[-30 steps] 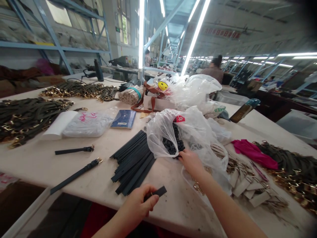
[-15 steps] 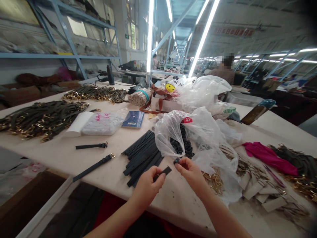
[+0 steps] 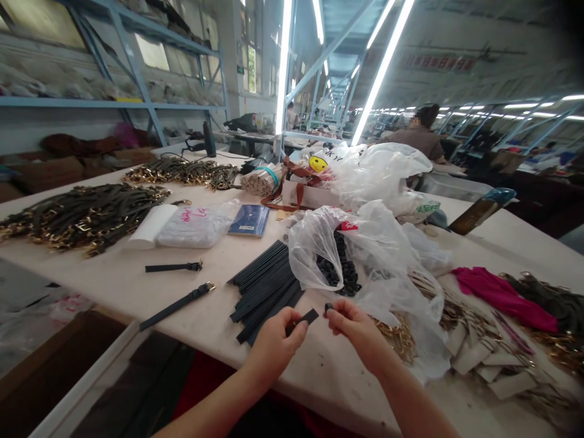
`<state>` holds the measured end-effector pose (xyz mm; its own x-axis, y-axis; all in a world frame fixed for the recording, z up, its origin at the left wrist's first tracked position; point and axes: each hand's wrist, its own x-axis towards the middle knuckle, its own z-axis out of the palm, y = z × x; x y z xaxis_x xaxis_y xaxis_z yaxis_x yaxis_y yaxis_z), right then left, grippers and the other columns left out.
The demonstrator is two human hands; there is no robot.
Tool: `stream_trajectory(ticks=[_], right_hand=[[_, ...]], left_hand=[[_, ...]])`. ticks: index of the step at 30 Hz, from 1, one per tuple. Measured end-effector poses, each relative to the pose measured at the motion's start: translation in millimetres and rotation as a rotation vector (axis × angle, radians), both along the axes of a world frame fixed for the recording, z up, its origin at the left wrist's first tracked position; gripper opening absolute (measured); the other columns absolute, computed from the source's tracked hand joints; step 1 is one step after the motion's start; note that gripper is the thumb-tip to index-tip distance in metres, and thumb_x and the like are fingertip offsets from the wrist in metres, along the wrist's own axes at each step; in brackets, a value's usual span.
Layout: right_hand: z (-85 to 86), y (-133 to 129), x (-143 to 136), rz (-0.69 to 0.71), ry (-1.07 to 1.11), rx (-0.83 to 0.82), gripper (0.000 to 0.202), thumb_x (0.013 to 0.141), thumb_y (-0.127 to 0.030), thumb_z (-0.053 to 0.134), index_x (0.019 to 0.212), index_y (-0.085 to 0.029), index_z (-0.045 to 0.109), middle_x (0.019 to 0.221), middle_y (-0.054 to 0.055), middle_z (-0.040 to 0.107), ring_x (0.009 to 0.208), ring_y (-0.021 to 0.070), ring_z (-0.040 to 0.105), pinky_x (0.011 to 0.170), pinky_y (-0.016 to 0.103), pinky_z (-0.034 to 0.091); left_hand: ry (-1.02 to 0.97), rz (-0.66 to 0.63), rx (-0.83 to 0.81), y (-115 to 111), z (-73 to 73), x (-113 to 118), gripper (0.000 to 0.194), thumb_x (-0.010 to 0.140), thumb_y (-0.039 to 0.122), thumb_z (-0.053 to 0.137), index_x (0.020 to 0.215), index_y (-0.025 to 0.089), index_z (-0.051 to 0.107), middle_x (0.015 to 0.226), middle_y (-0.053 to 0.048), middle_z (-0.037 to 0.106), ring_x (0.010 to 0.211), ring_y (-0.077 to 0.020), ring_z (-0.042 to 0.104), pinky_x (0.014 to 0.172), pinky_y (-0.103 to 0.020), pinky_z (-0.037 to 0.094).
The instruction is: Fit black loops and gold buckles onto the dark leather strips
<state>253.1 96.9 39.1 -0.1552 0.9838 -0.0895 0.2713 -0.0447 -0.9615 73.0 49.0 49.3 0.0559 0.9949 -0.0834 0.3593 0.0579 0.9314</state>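
Observation:
My left hand (image 3: 279, 342) is closed on a dark strap (image 3: 310, 316), whose flat end sticks out past the thumb toward the right. Between the thumb and fingers of my right hand (image 3: 350, 325) is a small black strap loop (image 3: 328, 308), a short way apart from the strap end. A fanned stack of black straps (image 3: 267, 283) lies just beyond my left hand. Behind my right hand, small black loops (image 3: 340, 271) spill from the mouth of a clear plastic bag (image 3: 314, 240). Two buckled straps (image 3: 177, 306) lie to the left.
Piles of buckled straps (image 3: 86, 213) cover the table's far left. A blue booklet (image 3: 249, 220) and a wrapped white packet (image 3: 194, 226) lie mid-table. At right are gold metal pieces (image 3: 401, 340), pale straps (image 3: 474, 353) and magenta cloth (image 3: 502, 295). A person (image 3: 417, 137) is in the background.
My right hand has turned slightly, and the loop now shows more upright near the strap end. The left hand still holds the strap. The whole view has shifted a little.

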Motion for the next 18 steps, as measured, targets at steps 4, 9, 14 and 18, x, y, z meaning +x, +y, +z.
stream_trajectory(ticks=[4,9,14,18], right_hand=[[1.5,-26.0,-23.0,0.072,0.314,-0.091,0.028,0.076,-0.045,0.055,0.071,-0.018,0.054,0.060,-0.002,0.056,0.057,0.0113,0.049,0.059,0.025,0.041],[-9.6,-26.9,-24.6,-0.043,0.327,-0.022,0.029,0.067,-0.045,0.066,0.073,-0.019,0.055,0.060,-0.003,0.056,0.056,0.0122,0.051,0.058,0.027,0.041],[-16.5,-30.8,-17.4,0.016,0.285,-0.080,0.031,0.065,-0.042,0.067,0.084,-0.018,0.064,0.060,-0.002,0.058,0.058,0.0141,0.053,0.059,0.029,0.042],[-22.1,-36.7,-13.2,0.101,0.214,-0.099,0.021,0.068,-0.034,0.065,0.081,-0.019,0.067,0.057,-0.002,0.058,0.057,0.0136,0.051,0.057,0.028,0.040]], left_hand=[[-0.001,-0.002,0.001,1.9,0.7,1.3,0.021,0.078,0.038,0.048,0.077,0.018,0.054,0.059,0.005,0.050,0.050,-0.0095,0.048,0.046,-0.018,0.036],[-0.055,-0.100,-0.150,0.4,0.1,0.1,0.019,0.076,0.037,0.046,0.071,0.018,0.047,0.051,0.007,0.044,0.042,-0.0076,0.041,0.039,-0.017,0.034],[-0.007,-0.170,-0.259,-0.8,3.3,-4.6,0.016,0.072,0.034,0.046,0.067,0.019,0.045,0.046,0.008,0.043,0.037,-0.0071,0.038,0.036,-0.016,0.031],[0.053,-0.212,-0.275,-3.9,7.0,-9.2,0.014,0.068,0.030,0.048,0.063,0.018,0.050,0.045,0.007,0.043,0.037,-0.0077,0.039,0.036,-0.017,0.030]])
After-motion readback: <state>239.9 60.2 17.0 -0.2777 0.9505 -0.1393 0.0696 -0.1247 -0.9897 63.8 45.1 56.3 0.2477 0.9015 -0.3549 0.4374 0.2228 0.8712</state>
